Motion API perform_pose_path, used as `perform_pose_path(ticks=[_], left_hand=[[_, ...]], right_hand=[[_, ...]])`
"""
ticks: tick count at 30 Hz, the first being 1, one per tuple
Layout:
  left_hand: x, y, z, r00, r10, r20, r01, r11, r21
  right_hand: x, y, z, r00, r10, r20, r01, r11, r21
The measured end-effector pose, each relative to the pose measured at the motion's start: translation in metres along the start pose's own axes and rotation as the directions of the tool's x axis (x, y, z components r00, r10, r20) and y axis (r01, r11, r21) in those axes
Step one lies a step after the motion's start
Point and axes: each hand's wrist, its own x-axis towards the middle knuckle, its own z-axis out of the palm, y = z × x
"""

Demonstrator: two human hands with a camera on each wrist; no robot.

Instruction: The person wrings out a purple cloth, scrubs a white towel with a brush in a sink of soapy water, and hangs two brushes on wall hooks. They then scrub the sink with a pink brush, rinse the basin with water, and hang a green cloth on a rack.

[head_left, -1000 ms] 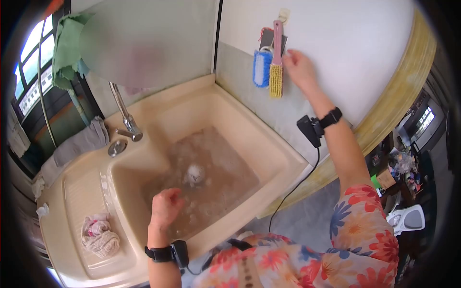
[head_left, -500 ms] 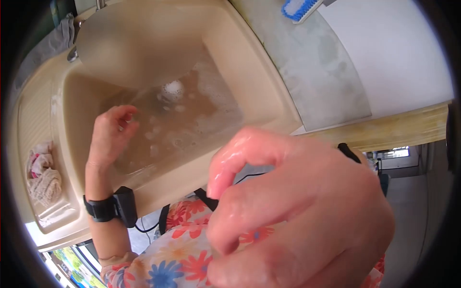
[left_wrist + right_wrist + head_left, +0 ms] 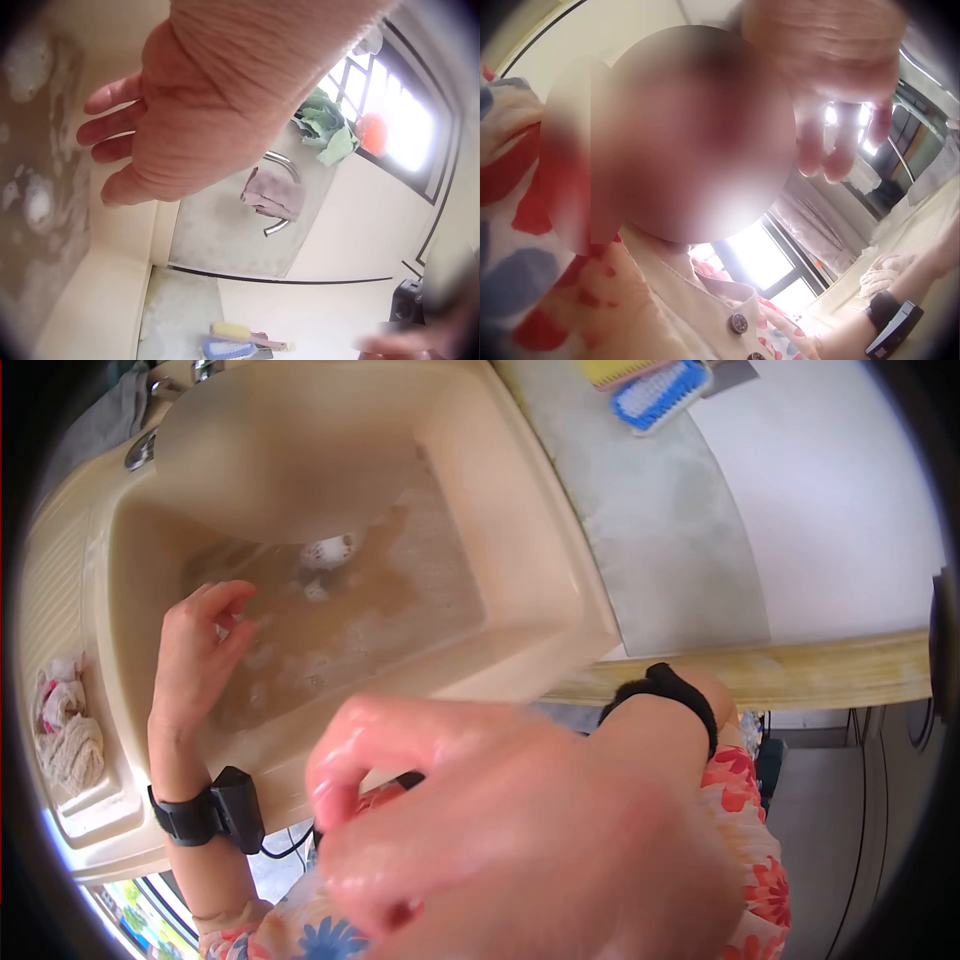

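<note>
My left hand (image 3: 198,660) hovers over the sink (image 3: 545,560), its fingers loosely bent and nothing between them. In the left wrist view the same hand (image 3: 199,124) has its fingers spread apart beside the sink's wall. Cloudy brown water (image 3: 340,635) with patches of foam lies in the sink. Wet and shiny, my right hand (image 3: 530,830) is raised close to the head camera, in front of my body, with its fingers bent. The right wrist view shows that hand (image 3: 825,82) with its fingers hanging apart and holding nothing.
A blue and white brush (image 3: 660,398) and a yellow brush (image 3: 622,372) hang on the wall right of the sink. A crumpled cloth (image 3: 70,735) lies on the ridged drainboard (image 3: 65,580). A pinkish cloth (image 3: 271,196) drapes over the curved tap (image 3: 283,161).
My right hand has left the wall beside the hanging brushes and come up close to the head camera. The head view has tilted down. My left hand stays over the sink.
</note>
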Motion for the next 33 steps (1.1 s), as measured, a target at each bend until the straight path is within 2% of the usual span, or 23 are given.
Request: perform_pose_path(ticks=[2, 4, 5, 6, 7, 8, 10, 12, 13, 15, 16, 18, 20, 21, 22, 23, 25, 26, 27, 29, 30, 32, 33], left_hand=[[0.0, 0.0, -0.002, 1.0, -0.001, -0.019, 0.001, 1.0, 0.03], [0.0, -0.001, -0.006, 0.998, 0.01, -0.055, -0.009, 1.0, 0.01], [0.0, -0.001, -0.01, 0.998, -0.012, -0.067, 0.014, 1.0, 0.022], [0.0, -0.001, -0.013, 0.998, -0.002, -0.067, 0.008, 0.996, 0.089], [0.0, -0.001, -0.015, 0.998, 0.009, -0.064, 0.001, 0.988, 0.152], [0.0, -0.001, -0.016, 0.997, -0.013, -0.078, 0.025, 0.987, 0.158], [0.0, -0.002, -0.016, 0.995, -0.041, -0.096, 0.056, 0.986, 0.16], [0.0, -0.004, -0.018, 0.99, -0.079, -0.118, 0.097, 0.982, 0.162], [0.0, -0.004, -0.019, 0.988, -0.095, -0.122, 0.117, 0.975, 0.188], [0.001, -0.004, -0.022, 0.983, -0.129, -0.132, 0.155, 0.966, 0.209], [0.001, -0.004, -0.024, 0.98, -0.149, -0.13, 0.175, 0.961, 0.216], [0.001, -0.009, -0.025, 0.975, -0.184, -0.123, 0.208, 0.952, 0.223], [0.0, -0.014, -0.025, 0.979, -0.141, -0.146, 0.173, 0.955, 0.24], [0.0, -0.013, -0.024, 0.978, -0.151, -0.145, 0.183, 0.953, 0.24], [0.0, -0.012, -0.025, 0.978, -0.154, -0.144, 0.186, 0.953, 0.241], [0.0, -0.011, -0.025, 0.977, -0.152, -0.147, 0.185, 0.953, 0.239], [0.0, -0.011, -0.025, 0.978, -0.141, -0.156, 0.176, 0.954, 0.242], [0.0, -0.01, -0.025, 0.979, -0.129, -0.157, 0.165, 0.954, 0.249], [0.0, -0.01, -0.025, 0.979, -0.125, -0.161, 0.163, 0.955, 0.247], [0.0, -0.013, -0.025, 0.978, -0.161, -0.135, 0.19, 0.951, 0.245], [0.0, -0.013, -0.025, 0.978, -0.159, -0.137, 0.189, 0.949, 0.251], [0.0, -0.016, -0.025, 0.977, -0.173, -0.125, 0.2, 0.947, 0.251], [0.0, -0.016, -0.025, 0.976, -0.179, -0.127, 0.206, 0.946, 0.25]], right_hand=[[0.007, 0.008, -0.006, 0.999, -0.044, 0.003, 0.043, 0.998, 0.04], [0.017, 0.058, 0.001, 0.997, 0.013, -0.081, -0.005, 0.996, 0.094], [0.019, 0.086, -0.01, 0.97, 0.216, 0.111, -0.229, 0.965, 0.124], [0.017, 0.126, -0.007, 0.861, 0.483, 0.162, -0.508, 0.834, 0.215], [0.01, 0.186, -0.008, 0.839, 0.51, 0.188, -0.53, 0.845, 0.075], [-0.001, 0.235, -0.013, 0.842, 0.519, 0.148, -0.507, 0.855, -0.115], [-0.03, 0.319, -0.023, 0.669, 0.723, 0.173, -0.615, 0.669, -0.417], [-0.028, 0.33, -0.033, 0.244, 0.963, 0.116, -0.767, 0.265, -0.584], [-0.033, 0.344, -0.031, 0.25, 0.959, 0.136, -0.754, 0.281, -0.593], [-0.042, 0.374, -0.018, 0.288, 0.953, -0.095, -0.838, 0.202, -0.507], [-0.035, 0.385, -0.013, 0.292, 0.953, -0.079, -0.83, 0.211, -0.517], [-0.002, 0.388, 0.005, 0.258, 0.96, 0.11, -0.88, 0.281, -0.384], [-0.028, 0.503, 0.061, 0.436, 0.89, 0.136, -0.899, 0.437, 0.018], [-0.018, 0.509, 0.073, 0.436, 0.888, 0.146, -0.899, 0.438, 0.018], [-0.004, 0.509, 0.086, 0.517, 0.834, 0.195, -0.789, 0.552, -0.268], [0.012, 0.506, 0.096, 0.575, 0.774, 0.265, -0.589, 0.616, -0.523], [0.063, 0.412, 0.098, 0.352, 0.891, 0.286, -0.578, 0.447, -0.683], [0.061, 0.42, 0.122, 0.378, 0.848, 0.371, -0.482, 0.522, -0.704], [0.061, 0.407, 0.132, 0.391, 0.8, 0.455, -0.383, 0.591, -0.71], [0.061, 0.364, 0.124, 0.342, 0.555, 0.758, -0.44, 0.807, -0.393], [0.055, 0.366, 0.114, 0.348, 0.553, 0.757, -0.437, 0.81, -0.392], [0.033, 0.375, 0.082, 0.386, 0.472, 0.792, -0.247, 0.881, -0.404], [0.035, 0.38, 0.06, 0.408, 0.523, 0.748, -0.301, 0.851, -0.431]])
